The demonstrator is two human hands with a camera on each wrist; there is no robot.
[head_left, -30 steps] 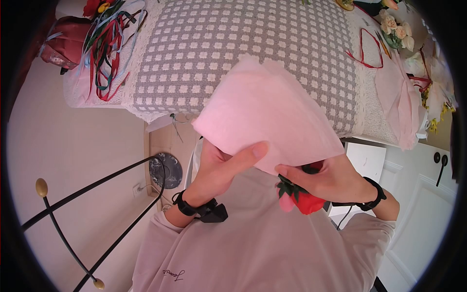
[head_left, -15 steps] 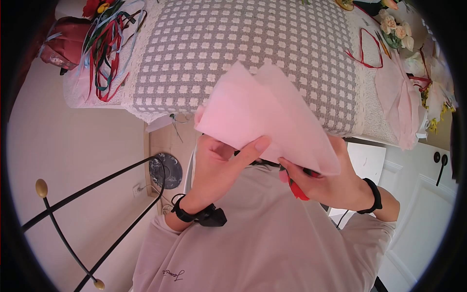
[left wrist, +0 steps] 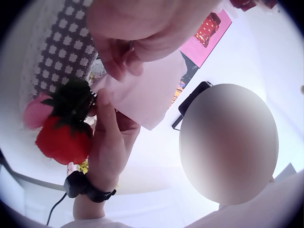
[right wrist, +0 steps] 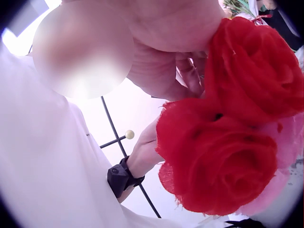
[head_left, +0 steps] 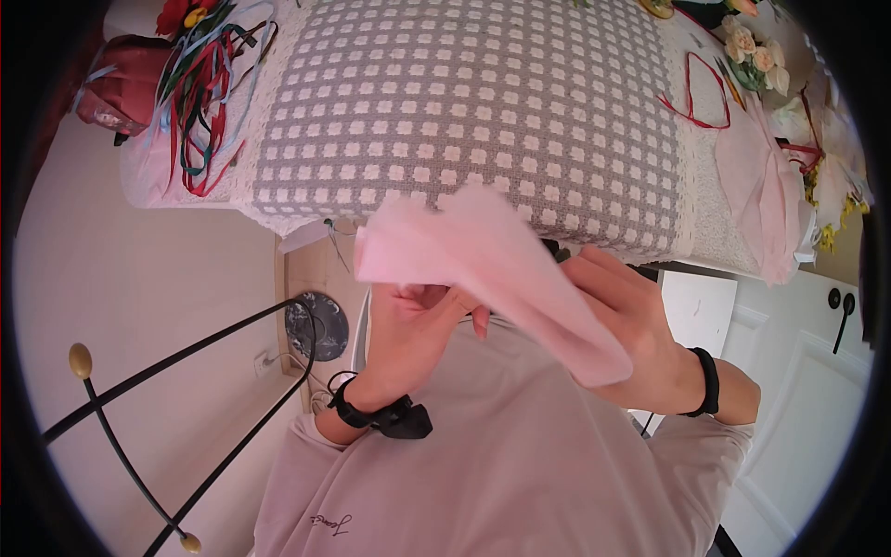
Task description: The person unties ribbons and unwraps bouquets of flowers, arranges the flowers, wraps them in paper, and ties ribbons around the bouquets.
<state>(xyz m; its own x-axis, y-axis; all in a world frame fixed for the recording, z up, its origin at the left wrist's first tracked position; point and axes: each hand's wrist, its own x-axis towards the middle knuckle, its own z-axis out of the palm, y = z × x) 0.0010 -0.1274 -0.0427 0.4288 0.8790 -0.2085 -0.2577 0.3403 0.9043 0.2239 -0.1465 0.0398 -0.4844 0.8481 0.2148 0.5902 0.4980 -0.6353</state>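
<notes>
A sheet of pale pink wrapping paper, folded into a narrow flap, is held between both hands in front of the shirt. My left hand pinches its left part; in the left wrist view the left hand's fingers bend down onto the paper. My right hand grips a small bunch of roses by the stems, at the paper's edge. Two red roses fill much of the right wrist view, a pink rose beside them. The head view hides the blooms behind paper and hand.
A bed or table with a grey-and-white checked cover lies ahead. Coloured ribbons hang at its left. Cream roses, a red ribbon loop and more pink paper are at the right. A black metal rail stands at left.
The pink paper has folded narrower and come down toward the body. My right hand has turned over, so the red blooms have gone out of the head view. The left hand keeps its place.
</notes>
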